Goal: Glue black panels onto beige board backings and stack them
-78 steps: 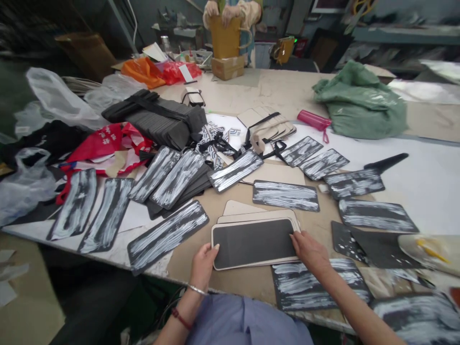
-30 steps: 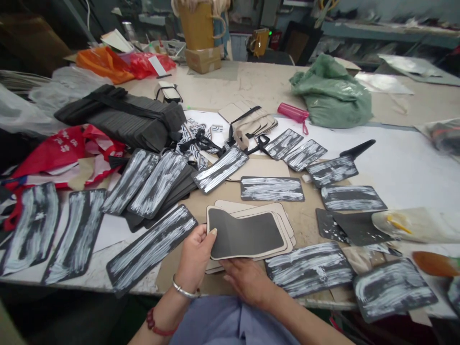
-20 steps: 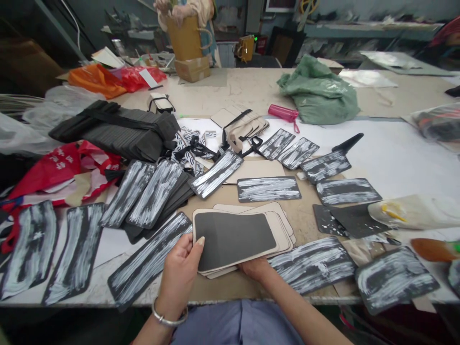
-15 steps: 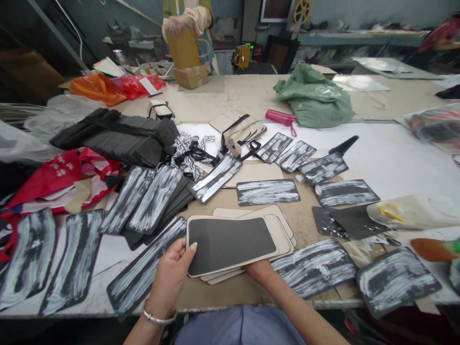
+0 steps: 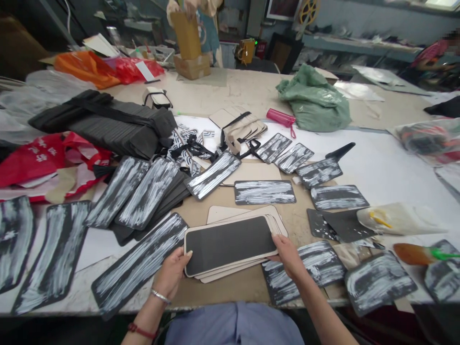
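The pale board with a dark middle (image 5: 230, 245) is nearer than the green bag (image 5: 314, 101), and left of it. It runs long from side to side, its right end a bit closer to the bag. The left hand (image 5: 171, 272) pinches the left end, thumb on top; the right hand (image 5: 287, 254) pinches the right end. Both reach forward, well apart.

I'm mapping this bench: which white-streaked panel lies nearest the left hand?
The slanted panel immediately left of the left hand, reaching right beside it; every other white-streaked panel lies farther off.
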Tool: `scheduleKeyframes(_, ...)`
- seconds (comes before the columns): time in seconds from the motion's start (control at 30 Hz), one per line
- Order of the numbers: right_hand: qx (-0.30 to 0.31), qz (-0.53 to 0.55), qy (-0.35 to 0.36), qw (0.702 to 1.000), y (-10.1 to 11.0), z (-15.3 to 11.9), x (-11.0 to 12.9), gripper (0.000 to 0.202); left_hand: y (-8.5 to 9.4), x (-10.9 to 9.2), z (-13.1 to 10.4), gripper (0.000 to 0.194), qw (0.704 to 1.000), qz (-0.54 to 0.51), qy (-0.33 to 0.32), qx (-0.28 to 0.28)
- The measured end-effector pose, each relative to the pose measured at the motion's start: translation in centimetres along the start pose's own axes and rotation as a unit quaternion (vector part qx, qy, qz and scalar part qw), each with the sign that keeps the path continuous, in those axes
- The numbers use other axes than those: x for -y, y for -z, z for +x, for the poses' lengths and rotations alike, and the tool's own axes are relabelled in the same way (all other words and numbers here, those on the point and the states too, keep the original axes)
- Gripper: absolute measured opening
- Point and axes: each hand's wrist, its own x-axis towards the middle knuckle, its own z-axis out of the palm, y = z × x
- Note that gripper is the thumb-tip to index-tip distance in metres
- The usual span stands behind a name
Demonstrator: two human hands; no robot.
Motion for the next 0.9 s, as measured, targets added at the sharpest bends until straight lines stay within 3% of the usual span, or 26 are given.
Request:
scheduleKeyframes(0.1, -0.033, -0.104, 0.046, 0.993, 0.0, 0.8, -0.6, 0.032, 0.0, 0.1, 0.1, 0.042, 1.000, 0.001, -0.012, -0.005)
scheduleKeyframes(0.27, -0.088, -0.246, 0.167, 0.951, 0.3, 2.0, -1.9, 0.040, -0.1, 0.3, 0.4, 0.040, 1.000, 0.017, -0.004, -0.015)
scheduleKeyframes(0.43, -0.119, -0.262, 0.164, 0.944, 0.3, 2.6, -2.5, 0.046, 0.2, 0.6, 0.8, 0.040, 1.000, 0.011, -0.005, -0.021)
scheduleKeyframes(0.9, -0.142, -0.326, 0.165, 0.920, -0.5, 2.4, -3.1, 0.037, 0.2, 0.9, 1.1, 0.042, 1.000, 0.004, -0.017, -0.021)
